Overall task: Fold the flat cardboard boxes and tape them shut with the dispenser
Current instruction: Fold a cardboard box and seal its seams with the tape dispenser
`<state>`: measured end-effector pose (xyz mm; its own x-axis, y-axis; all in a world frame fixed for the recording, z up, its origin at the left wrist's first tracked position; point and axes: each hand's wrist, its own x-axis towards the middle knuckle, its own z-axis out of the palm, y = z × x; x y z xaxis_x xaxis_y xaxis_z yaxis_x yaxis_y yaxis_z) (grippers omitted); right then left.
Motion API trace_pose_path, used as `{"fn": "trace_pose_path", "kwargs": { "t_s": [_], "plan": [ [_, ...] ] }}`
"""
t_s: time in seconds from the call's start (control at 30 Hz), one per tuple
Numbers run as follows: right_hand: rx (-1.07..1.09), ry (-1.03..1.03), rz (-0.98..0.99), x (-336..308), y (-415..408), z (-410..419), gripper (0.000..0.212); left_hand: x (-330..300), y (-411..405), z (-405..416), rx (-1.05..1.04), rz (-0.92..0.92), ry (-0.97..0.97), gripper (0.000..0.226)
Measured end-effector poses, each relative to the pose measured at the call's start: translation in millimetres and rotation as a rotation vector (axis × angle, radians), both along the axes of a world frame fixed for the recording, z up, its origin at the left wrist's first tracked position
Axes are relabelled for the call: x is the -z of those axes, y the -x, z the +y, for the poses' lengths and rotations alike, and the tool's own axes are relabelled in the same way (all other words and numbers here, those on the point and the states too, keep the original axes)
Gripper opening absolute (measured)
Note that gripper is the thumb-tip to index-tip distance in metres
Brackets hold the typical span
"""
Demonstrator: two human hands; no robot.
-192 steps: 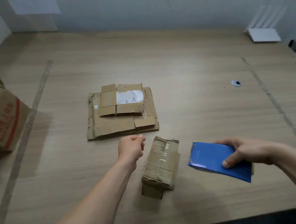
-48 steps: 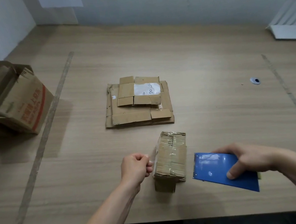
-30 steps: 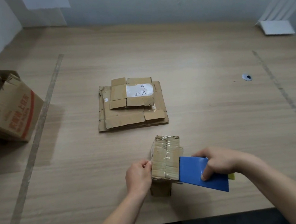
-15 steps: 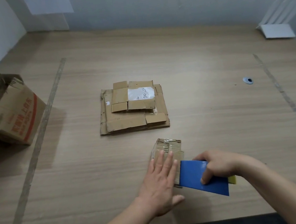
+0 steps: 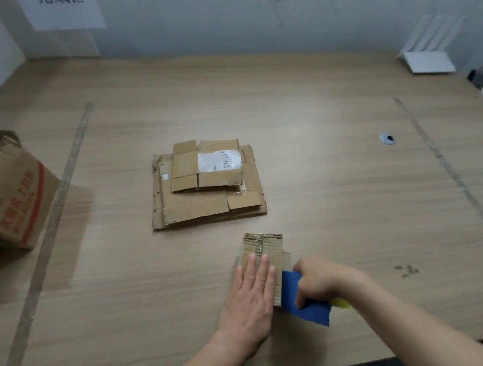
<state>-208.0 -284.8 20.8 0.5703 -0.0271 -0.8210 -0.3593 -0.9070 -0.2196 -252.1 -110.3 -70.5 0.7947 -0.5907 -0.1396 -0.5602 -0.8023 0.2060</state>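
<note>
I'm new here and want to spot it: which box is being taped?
On the wooden table, look at its near edge, in front of the stack of flat cardboard. The small box is the folded one, under the flat left hand.

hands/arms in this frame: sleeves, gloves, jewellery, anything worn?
Nothing worn that shows. Left hand and right hand are bare: no gloves, rings, watch or wristband visible. Both forearms are bare to the frame's bottom edge, no sleeve in view. No markings or tape on them that I can make out.

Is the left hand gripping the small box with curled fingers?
No, the left hand lies flat with straight fingers on the small box.
</note>
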Motion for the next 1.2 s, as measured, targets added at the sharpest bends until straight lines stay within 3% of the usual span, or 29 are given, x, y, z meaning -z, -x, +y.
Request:
{"fn": "trace_pose_path", "kwargs": {
  "t_s": [0.4,0.5,0.57,0.77,0.93,1.2],
  "plan": [
    [0.227,-0.083,-0.231,1,32,-48,0.056,-14,-5,-5,0.028,-0.068,-0.023,0.061],
    [0.238,-0.070,-0.288,6,35,-55,0.068,-34,-14,-12,0.014,0.019,-0.061,0.111],
    [0.246,-0.051,-0.315,10,38,-59,0.074,-40,-23,-19,0.042,0.007,-0.088,0.125],
    [0.242,-0.041,-0.288,19,45,-65,0.079,-18,-33,-25,0.038,0.101,-0.171,0.112],
    [0.267,-0.038,-0.330,22,53,-74,0.082,-20,-35,-23,0.013,0.146,-0.118,0.120],
    [0.294,0.003,-0.398,22,57,-101,0.081,-17,-28,-28,-0.003,0.062,-0.177,0.099]
  ]
}}
